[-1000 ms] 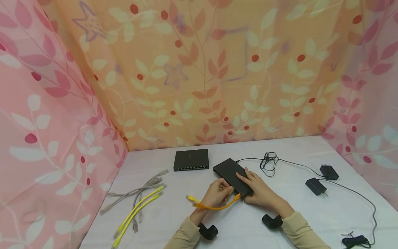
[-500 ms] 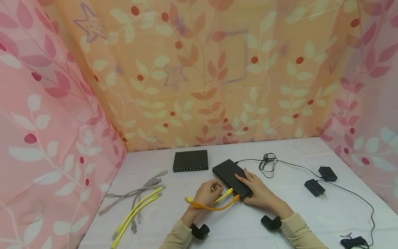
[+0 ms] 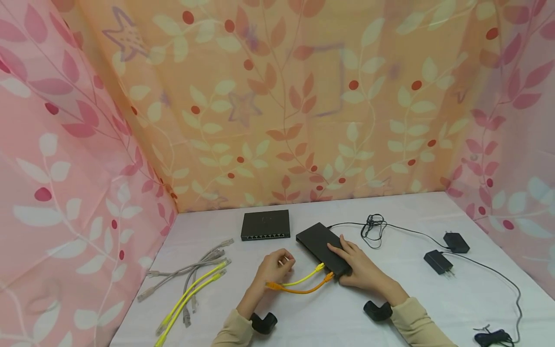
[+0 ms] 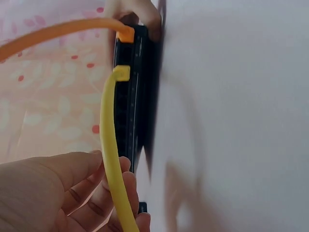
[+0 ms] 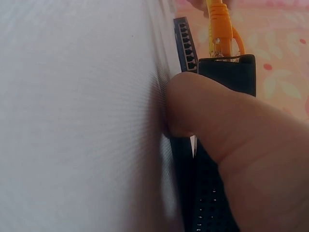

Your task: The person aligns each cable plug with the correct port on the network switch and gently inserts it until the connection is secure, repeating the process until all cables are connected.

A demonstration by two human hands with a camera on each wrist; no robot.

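My right hand [image 3: 366, 267] grips a black network switch [image 3: 315, 235] by its right end, fingers over the top; the thumb [image 5: 193, 106] lies along its side in the right wrist view. A yellow network cable [image 3: 302, 279] and an orange network cable [image 3: 303, 292] are plugged into the switch's port edge. In the left wrist view, a port gap separates the yellow plug [image 4: 121, 73] from the orange plug [image 4: 126, 34]. My left hand [image 3: 274, 267] hovers left of the switch, fingers loosely curled, holding nothing. The yellow cable passes close in front of its fingers.
A second black switch [image 3: 265, 224] stands at the back. Grey cables [image 3: 191, 266] and yellow-green cables [image 3: 186, 301] lie to the left. Two black power adapters [image 3: 438, 261] sit at the right, near a coiled black cord [image 3: 374, 226]. A bundled cord [image 3: 494, 337] lies front right.
My left hand has let go of the yellow plug and moved left, away from the switch. The yellow plug stays in its port. My right hand keeps its grip.
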